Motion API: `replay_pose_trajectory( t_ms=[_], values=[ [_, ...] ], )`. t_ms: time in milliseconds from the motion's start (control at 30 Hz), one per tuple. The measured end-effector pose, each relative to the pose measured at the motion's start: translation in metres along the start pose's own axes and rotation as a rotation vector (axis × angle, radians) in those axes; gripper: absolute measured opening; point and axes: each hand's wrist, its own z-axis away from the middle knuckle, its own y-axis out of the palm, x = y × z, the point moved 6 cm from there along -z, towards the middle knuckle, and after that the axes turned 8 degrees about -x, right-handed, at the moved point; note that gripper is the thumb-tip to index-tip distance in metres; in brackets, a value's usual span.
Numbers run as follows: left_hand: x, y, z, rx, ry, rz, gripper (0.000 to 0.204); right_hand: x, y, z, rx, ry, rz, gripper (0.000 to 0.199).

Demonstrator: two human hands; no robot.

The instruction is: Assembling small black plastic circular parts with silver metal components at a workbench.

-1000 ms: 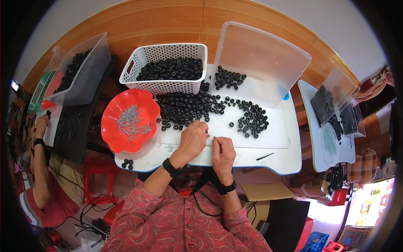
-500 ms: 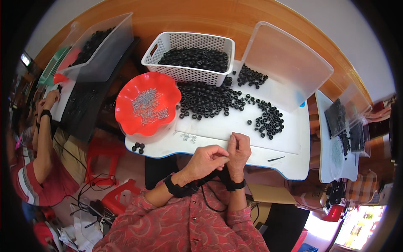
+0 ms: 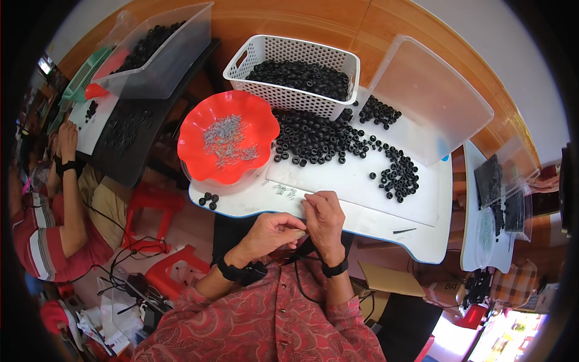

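Note:
My left hand [image 3: 270,234] and my right hand [image 3: 326,218] are close together in front of the table's near edge. Both have thumb and fingers pinched; whatever is between them is too small to make out. Just beyond lie several small silvery metal pieces [image 3: 284,190] on the white table [image 3: 362,215]. A red wavy-rimmed bowl [image 3: 188,140] to the left holds many thin metal pieces [image 3: 226,142]. Farther back, a heap of black, bead-like rings [image 3: 316,136] covers the tabletop, with a looser group [image 3: 403,175] to its right.
Behind the heap stands a white perforated basket [image 3: 289,92] of black rings. A clear plastic bin [image 3: 431,96] is tipped up at the back right. Several black rings [image 3: 208,200] sit at the front left, a thin black strip [image 3: 404,230] at the front right. Another person's hand [image 3: 66,142] works at far left.
The table and its contents have shifted slightly right in the view, while my hands have shifted left and slightly down. Both hands stay pinched close together.

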Motion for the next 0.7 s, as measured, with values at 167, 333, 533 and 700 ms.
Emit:
replay_pose_trajectory(
  t_ms=[167, 333, 533, 700],
  values=[
    [-0.005, -0.022, 0.001, -0.111, 0.053, 0.125, 0.018, 0.006, 0.014, 0.003, 0.043, 0.001, 0.022, 0.012],
    [-0.002, -0.033, -0.001, -0.165, 0.1, 0.307, 0.02, 0.013, 0.024, 0.005, 0.046, -0.051, 0.151, 0.009],
    [0.0, -0.038, -0.004, -0.153, 0.13, 0.458, 0.023, 0.013, 0.03, 0.006, 0.066, -0.078, 0.205, 0.006],
    [-0.002, -0.04, -0.007, -0.148, 0.108, 0.582, 0.028, 0.017, 0.022, 0.005, 0.052, -0.038, 0.125, 0.007]
  ],
)
